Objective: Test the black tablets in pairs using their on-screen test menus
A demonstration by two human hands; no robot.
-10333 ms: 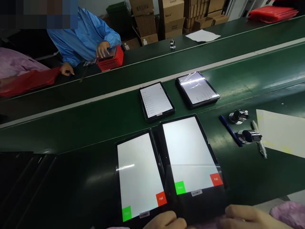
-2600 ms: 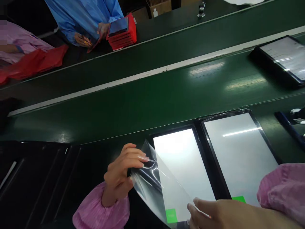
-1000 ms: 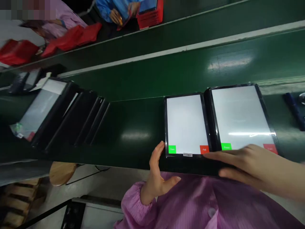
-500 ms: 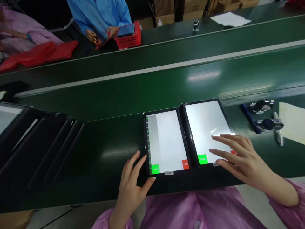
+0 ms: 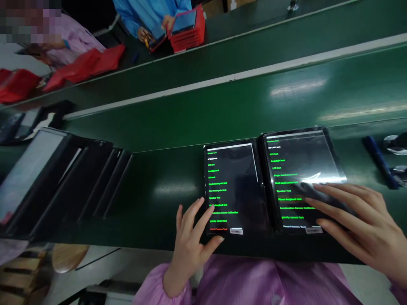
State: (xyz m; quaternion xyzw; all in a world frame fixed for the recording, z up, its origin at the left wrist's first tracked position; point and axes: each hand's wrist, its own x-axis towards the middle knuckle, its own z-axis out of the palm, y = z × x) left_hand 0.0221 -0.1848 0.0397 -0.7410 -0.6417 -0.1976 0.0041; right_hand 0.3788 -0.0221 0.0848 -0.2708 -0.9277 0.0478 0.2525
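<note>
Two tablets lie side by side at the near edge of the green bench. The left tablet (image 5: pixel 237 186) and the right tablet (image 5: pixel 302 169) both show black screens with lists of green text. My left hand (image 5: pixel 192 237) is open, its fingertips touching the lower left of the left tablet's screen. My right hand (image 5: pixel 356 222) is open too, fingers spread over the lower right part of the right tablet's screen. Both hands hold nothing.
A row of dark tablets (image 5: pixel 63 178) leans in a stack at the left. A blue pen (image 5: pixel 378 161) and metal objects (image 5: pixel 396 146) lie at the right. Across the belt (image 5: pixel 222 110), a person in blue (image 5: pixel 152 17) handles red cases (image 5: pixel 187 31); red bags (image 5: pixel 82 65) lie beside.
Both tablet screens have switched from white test pages with green and red buttons to black menus with green text. My hands stay on the screens; the view has shifted slightly.
</note>
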